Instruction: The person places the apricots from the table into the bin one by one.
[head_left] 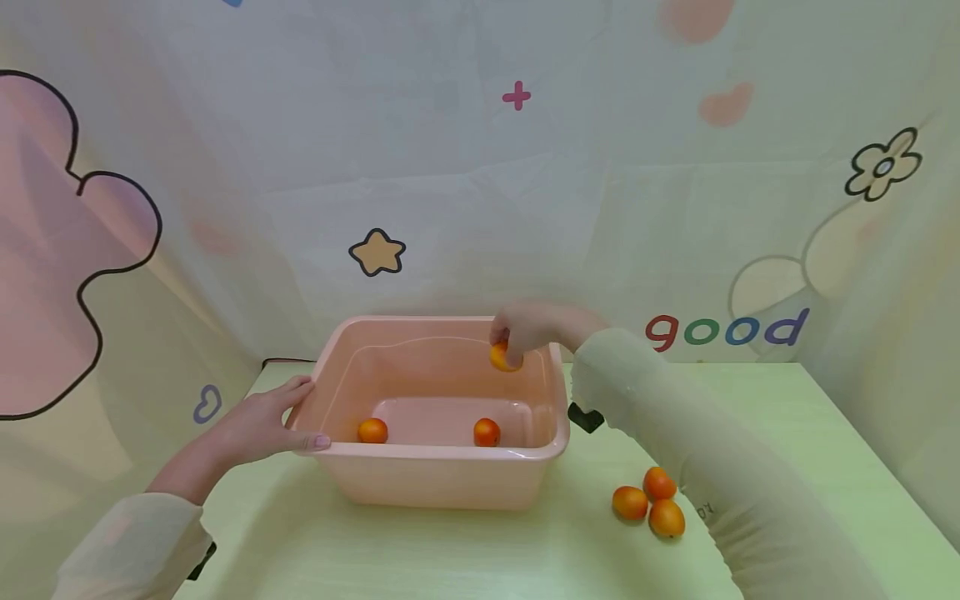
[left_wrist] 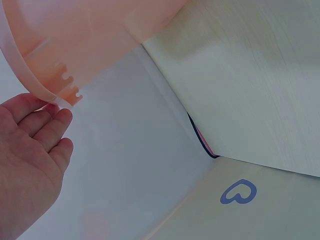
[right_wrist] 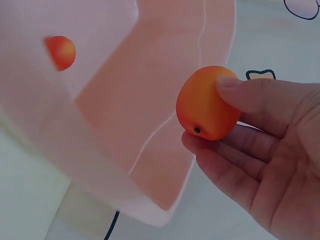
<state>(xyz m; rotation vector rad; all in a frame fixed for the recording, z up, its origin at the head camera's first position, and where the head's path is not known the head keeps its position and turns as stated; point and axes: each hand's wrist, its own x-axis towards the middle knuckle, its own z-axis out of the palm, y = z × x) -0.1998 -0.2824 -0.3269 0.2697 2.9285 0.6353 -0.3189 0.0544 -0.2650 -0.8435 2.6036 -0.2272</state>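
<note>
My left hand (head_left: pixel 258 425) grips the left front corner of a pink plastic basin (head_left: pixel 442 452), its thumb over the front rim. In the left wrist view, fingertips of the left hand (left_wrist: pixel 37 145) curl at the basin's rim (left_wrist: pixel 30 82). Above the right rear part of the basin, my right hand (head_left: pixel 528 325) pinches a smooth orange fruit (head_left: pixel 504 358) like an apricot. The right wrist view shows this fruit (right_wrist: pixel 205 105) between thumb and fingers, a dark spot at its end. Inside the basin lie two similar fruits, one left (head_left: pixel 372 431) and one right (head_left: pixel 486 432).
Three more orange fruits (head_left: pixel 630 503) sit clustered on the pale green table (head_left: pixel 585 550), right of the basin and beside the right sleeve (head_left: pixel 690 442). Behind the table hangs a light printed cloth (head_left: pixel 450 167) with a star and the word "good".
</note>
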